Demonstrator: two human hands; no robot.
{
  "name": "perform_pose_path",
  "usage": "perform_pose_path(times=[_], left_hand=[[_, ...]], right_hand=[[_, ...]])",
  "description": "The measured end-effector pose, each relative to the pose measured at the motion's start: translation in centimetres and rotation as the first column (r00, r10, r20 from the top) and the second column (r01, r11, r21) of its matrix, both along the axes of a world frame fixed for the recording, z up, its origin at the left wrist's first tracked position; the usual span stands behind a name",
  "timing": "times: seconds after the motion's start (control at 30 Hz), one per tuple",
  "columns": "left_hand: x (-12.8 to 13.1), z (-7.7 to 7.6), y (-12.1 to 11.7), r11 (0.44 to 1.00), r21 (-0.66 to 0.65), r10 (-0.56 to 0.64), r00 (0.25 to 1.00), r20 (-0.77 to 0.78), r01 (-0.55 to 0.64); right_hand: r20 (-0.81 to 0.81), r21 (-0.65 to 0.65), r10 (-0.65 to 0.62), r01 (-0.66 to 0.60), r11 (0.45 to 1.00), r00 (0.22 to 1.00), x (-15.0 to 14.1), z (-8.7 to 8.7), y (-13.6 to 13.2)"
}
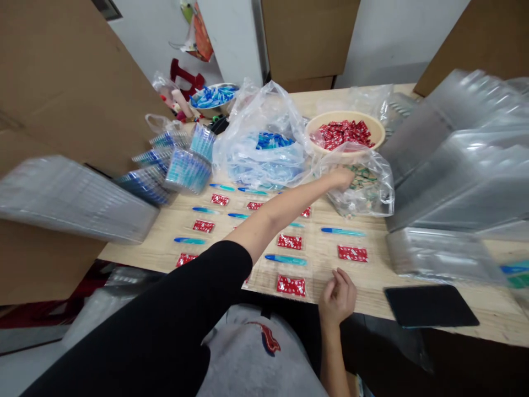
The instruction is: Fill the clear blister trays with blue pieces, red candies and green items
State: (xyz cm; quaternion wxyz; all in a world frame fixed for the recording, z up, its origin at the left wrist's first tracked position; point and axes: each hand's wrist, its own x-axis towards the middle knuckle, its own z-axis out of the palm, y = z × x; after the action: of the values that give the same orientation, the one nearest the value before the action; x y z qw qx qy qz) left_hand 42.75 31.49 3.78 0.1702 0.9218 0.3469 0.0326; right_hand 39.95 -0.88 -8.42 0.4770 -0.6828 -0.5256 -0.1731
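Observation:
My left hand (342, 178), its arm stretched across the table, reaches into a clear plastic bag (382, 193) of small green and tan packets (363, 179). Its fingertips are hidden among the bag and packets. My right hand (338, 298) rests at the table's front edge with its fingers curled in, and nothing shows in it. Just beyond it lies a red patterned packet (352, 253), below a blue pen-shaped item (343, 231). More such pairs lie in rows, for instance a red packet (291, 285) under a blue pen-shaped item (286, 259). My left arm covers some of them.
A cream bowl (309, 129) of red packets and a plastic bag (264, 160) of blue items stand behind. Stacked clear plastic boxes rise on the right (446, 182) and left (74, 193). Filled clear boxes (188, 170) sit back left. A black tablet (431, 305) lies front right.

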Motion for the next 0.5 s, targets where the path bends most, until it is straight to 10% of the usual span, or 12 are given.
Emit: perform_pose_path(times=[0.5], left_hand=[[-1.6, 2.1, -1.2, 0.992, -0.111, 0.06, 0.998, 0.003, -0.059]], right_hand=[[-0.061, -0.029, 0.0, -0.002, 1.0, 0.998, -0.6, 0.1, -0.6]])
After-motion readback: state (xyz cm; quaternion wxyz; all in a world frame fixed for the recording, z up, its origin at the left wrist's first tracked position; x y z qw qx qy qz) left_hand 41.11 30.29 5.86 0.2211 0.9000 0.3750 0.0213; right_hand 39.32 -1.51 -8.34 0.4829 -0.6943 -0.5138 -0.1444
